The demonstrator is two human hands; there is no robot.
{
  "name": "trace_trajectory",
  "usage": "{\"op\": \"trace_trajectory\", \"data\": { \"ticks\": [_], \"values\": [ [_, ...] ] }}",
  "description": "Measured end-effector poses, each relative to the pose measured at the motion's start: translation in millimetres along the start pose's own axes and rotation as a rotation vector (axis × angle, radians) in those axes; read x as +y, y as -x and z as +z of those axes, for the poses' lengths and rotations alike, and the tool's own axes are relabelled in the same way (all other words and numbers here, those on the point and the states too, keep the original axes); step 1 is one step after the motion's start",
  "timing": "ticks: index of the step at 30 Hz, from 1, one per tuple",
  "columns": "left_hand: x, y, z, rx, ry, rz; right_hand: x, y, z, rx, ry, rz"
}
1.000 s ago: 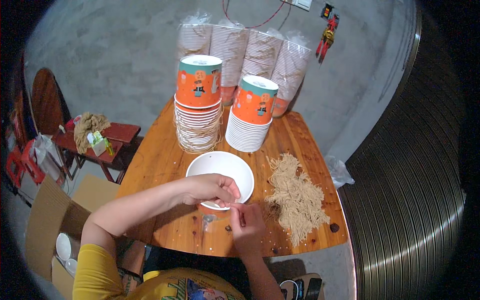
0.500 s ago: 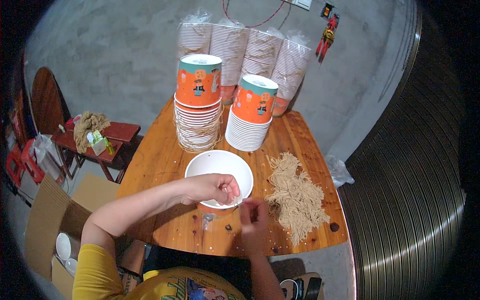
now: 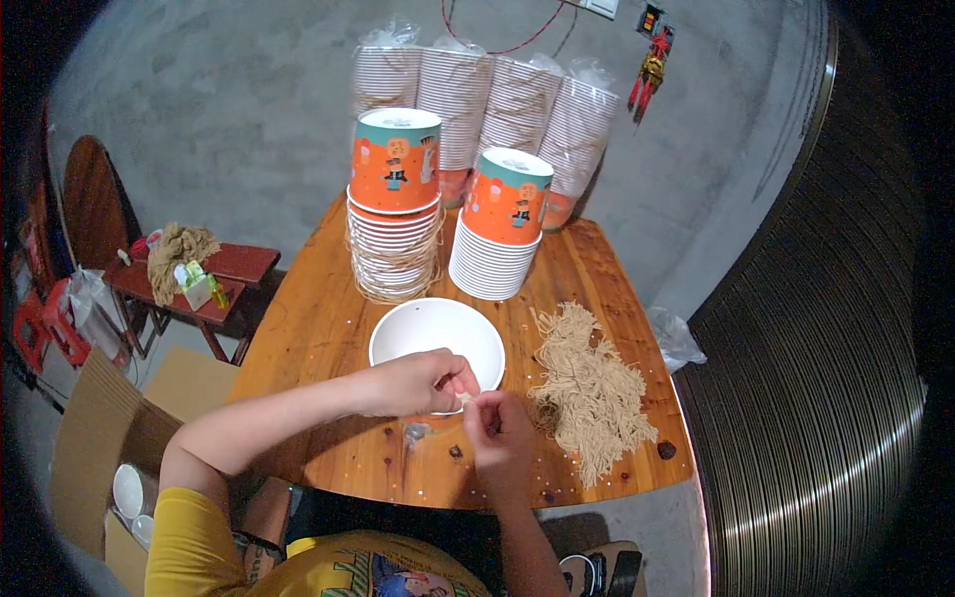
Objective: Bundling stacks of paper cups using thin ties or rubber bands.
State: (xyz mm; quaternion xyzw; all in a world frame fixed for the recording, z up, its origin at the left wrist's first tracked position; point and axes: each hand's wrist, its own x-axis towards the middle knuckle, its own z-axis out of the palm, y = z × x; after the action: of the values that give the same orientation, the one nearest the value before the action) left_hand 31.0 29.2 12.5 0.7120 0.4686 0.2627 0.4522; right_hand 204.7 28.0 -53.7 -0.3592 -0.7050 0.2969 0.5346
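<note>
A white paper bucket (image 3: 423, 333) with an orange outside stands mouth up near the table's front edge. At its near right rim my left hand (image 3: 423, 383) reaches over the opening, thumb and fingers pinched together. My right hand (image 3: 499, 426) meets it just outside the rim, also in a pinch, fingertips almost touching the left ones. A small pale bit shows between the fingertips, too small to name. Right of my hands lies a loose heap of beige strings (image 3: 592, 398).
Two stacks of upturned orange-and-teal paper buckets (image 3: 398, 164) stand behind, the left one hung with loops of string. Bagged stacks (image 3: 453, 104) line the wall. At left are a red bench (image 3: 239, 261) and an open cardboard box (image 3: 90, 438); at right, a ribbed shutter (image 3: 816, 348).
My right hand has moved slightly left and up, bringing its fingertips to the left hand's at the rim. My left hand has shifted only a little; the bucket has hardly moved.
</note>
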Motion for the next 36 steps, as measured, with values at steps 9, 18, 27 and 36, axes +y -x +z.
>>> {"op": "trace_trajectory", "data": {
  "ticks": [9, 18, 27, 36],
  "values": [
    [-11, 4, 11, 0.193, -0.278, 0.169, -10, 2, 1, 0.031, 0.145, -0.072],
    [-4, 10, 18, 0.253, -0.066, -0.032, -12, 3, -1, 0.022, 0.181, -0.127],
    [-5, 8, 19, 0.276, -0.031, 0.049, 4, 9, 6, 0.045, 0.181, -0.032],
    [-9, 4, 17, 0.193, 0.086, 0.087, -2, 5, 8, 0.093, -0.083, 0.06]
  ]
}}
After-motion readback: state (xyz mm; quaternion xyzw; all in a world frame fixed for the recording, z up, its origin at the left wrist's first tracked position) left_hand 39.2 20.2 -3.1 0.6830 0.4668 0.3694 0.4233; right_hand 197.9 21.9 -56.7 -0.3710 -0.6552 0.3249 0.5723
